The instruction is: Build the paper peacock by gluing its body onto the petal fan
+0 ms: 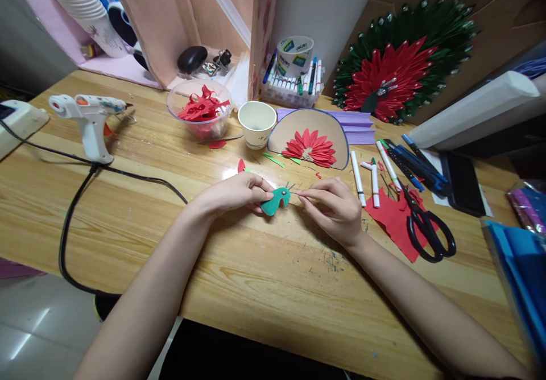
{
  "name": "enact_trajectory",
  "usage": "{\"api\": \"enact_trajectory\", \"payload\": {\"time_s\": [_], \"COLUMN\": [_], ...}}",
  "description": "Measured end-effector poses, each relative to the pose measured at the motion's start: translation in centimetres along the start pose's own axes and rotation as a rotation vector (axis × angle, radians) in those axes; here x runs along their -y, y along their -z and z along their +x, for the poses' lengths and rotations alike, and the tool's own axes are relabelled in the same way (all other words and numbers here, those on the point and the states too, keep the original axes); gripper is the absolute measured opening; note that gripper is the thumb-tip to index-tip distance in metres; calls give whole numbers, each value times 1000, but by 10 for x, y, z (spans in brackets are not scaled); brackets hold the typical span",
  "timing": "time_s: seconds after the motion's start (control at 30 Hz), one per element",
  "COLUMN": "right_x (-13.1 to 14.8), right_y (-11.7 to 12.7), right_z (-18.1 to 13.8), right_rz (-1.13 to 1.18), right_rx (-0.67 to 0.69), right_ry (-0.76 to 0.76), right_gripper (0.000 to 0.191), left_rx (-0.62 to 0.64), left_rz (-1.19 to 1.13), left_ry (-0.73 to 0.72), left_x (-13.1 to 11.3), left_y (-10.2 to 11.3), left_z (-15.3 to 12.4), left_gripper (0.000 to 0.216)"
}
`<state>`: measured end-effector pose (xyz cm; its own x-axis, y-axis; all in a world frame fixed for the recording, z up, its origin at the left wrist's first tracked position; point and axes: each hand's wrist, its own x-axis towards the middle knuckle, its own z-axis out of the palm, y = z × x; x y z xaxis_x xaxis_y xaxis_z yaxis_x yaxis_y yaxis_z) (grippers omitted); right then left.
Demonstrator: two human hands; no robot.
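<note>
Green cutout (pixel 270 205), mid-frame, is pinched by left hand (pixel 239 193), thin strand (pixel 295 191) apparently by right hand (pixel 336 209); detailing seems underway, steadiness needed.

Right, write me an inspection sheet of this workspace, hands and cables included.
Surface: wooden tabletop; dark marks right of centre.
Job's things: green bird-head cutout with a dark eye; fan-shaped card bearing red petals.
Clutter: black-handled scissors on red paper, white markers, paper cup.
Hands: left hand grips the cutout; right hand pinches something thin beside it, too small to name.
Cables: black cord trails from the glue gun toward the tabletop's near edge.
Surroundings: green-and-red peacock craft against cardboard, stacked paper cups at far left.
</note>
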<state>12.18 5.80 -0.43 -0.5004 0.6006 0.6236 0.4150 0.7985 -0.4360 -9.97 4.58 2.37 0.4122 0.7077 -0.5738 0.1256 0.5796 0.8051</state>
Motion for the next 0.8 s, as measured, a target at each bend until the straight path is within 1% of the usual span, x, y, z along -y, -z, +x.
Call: {"api": "enact_trajectory", "payload": {"time_s": [0.2, 0.3, 0.4, 0.47, 0.5, 0.57, 0.63, 0.7, 0.8], "right_x": [0, -1, -3, -5, -7, -10, -13, -15, -16], "right_y": [0, 0, -1, -2, -3, -6, -10, -14, -21], "right_z": [0, -2, -4, -3, -2, 1, 6, 11, 17], "right_rz": [-3, 19, 96, 137, 141, 133, 129, 137, 134], "right_rx": [9, -33, -117, -162, -159, -89, 21, 113, 187], "right_ry": [9, -8, -150, -265, -309, -358, -362, -332, -275], "right_gripper": [16, 22, 25, 20, 15, 8, 4, 4, 6], "left_rx": [15, 9, -20, -63, -88, -131, -186, -250, -315], "left_rz": [2, 16, 29, 31, 32, 41, 52, 60, 57], "left_ry": [-13, -15, -12, -4, -6, -31, -76, -120, -165], "left_x": [1, 0, -3, -6, -8, -11, -14, -15, -13], "left_y": [1, 1, 0, -1, 0, 2, 6, 10, 15], "left_z": [0, 0, -3, -6, -8, -12, -16, -18, -19], "left_gripper": [10, 10, 9, 9, 8, 10, 14, 18, 27]}}
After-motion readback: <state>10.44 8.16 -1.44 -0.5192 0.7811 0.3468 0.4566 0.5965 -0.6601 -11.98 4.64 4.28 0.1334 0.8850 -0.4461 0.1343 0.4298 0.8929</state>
